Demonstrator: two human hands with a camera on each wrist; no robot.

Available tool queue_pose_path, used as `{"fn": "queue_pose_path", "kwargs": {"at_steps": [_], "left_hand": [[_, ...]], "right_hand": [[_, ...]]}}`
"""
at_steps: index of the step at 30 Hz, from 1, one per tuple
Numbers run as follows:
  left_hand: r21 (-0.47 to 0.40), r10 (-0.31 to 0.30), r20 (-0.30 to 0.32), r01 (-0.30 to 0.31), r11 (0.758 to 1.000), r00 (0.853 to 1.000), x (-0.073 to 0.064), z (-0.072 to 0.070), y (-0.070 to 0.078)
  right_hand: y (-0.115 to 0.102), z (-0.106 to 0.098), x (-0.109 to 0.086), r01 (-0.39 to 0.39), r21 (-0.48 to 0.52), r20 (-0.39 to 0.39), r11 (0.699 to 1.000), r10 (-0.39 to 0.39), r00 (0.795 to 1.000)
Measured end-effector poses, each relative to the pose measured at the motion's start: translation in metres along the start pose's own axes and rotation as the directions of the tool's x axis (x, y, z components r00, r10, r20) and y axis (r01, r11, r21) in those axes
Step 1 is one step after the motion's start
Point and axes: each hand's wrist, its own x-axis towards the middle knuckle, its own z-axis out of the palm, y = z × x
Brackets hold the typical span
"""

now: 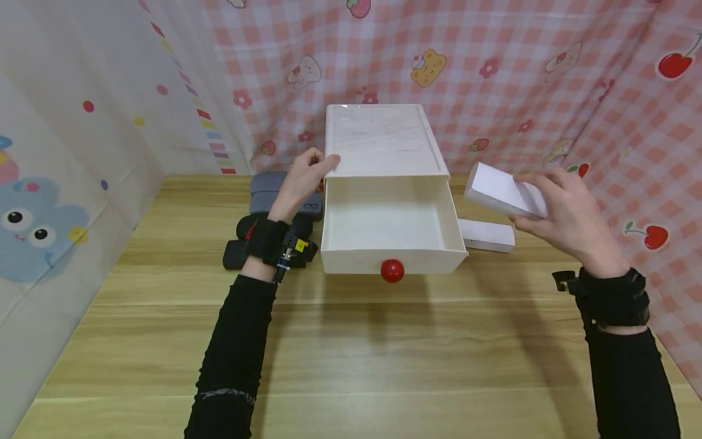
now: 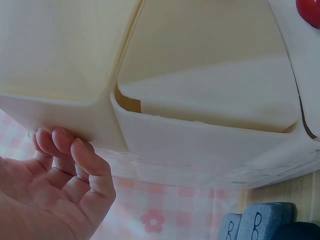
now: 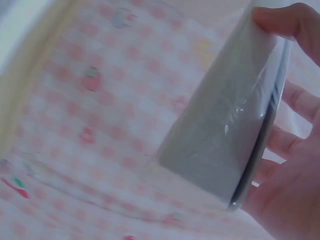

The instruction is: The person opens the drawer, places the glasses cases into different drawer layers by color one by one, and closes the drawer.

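Note:
A white drawer cabinet [image 1: 384,140] stands in the middle of the table with its drawer [image 1: 395,261] pulled out; the inside shows bare and a red knob [image 1: 392,271] sits on the front. My left hand [image 1: 300,180] grips the cabinet's upper left edge, thumb at the top corner; in the left wrist view its bent fingers [image 2: 62,142] lie against the side wall. On the other side, my right hand [image 1: 567,213] holds a white oblong box [image 1: 504,192] above the table, right of the drawer. Shiny clear film covers that box [image 3: 215,120] in the right wrist view.
A second white box [image 1: 487,235] lies on the table beside the drawer's right side. Left of the cabinet are grey-blue glasses cases [image 1: 269,182] and black cases [image 1: 236,255], partly hidden by my left arm. Patterned curtains [image 1: 493,67] hang behind and along both sides.

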Motion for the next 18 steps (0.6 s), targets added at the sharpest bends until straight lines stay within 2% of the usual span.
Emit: {"fn": "queue_pose_path", "kwargs": {"at_steps": [4, 7, 11, 14, 18], "left_hand": [[0.005, 0.004, 0.0, -0.004, 1.0, 1.0, -0.001, 0.0, 0.0], [0.002, 0.004, -0.003, -0.004, 1.0, 1.0, -0.002, -0.001, 0.001], [-0.003, -0.002, -0.008, 0.002, 1.0, 1.0, -0.002, -0.001, 0.001], [-0.003, 0.003, -0.007, -0.003, 1.0, 1.0, -0.002, -0.001, 0.001], [-0.001, 0.005, -0.003, -0.005, 1.0, 1.0, -0.001, 0.0, 0.001]], "right_hand": [[-0.014, -0.018, 0.012, -0.008, -0.009, -0.032, 1.0, 0.008, 0.999], [-0.029, -0.025, 0.024, 0.013, 0.023, -0.037, 1.0, -0.013, 0.999], [-0.051, -0.026, 0.043, 0.11, 0.069, -0.027, 0.991, -0.109, 0.994], [-0.068, -0.024, 0.057, 0.187, 0.082, -0.003, 0.979, -0.187, 0.982], [-0.092, -0.018, 0.072, 0.217, 0.091, 0.072, 0.972, -0.224, 0.972]]}}
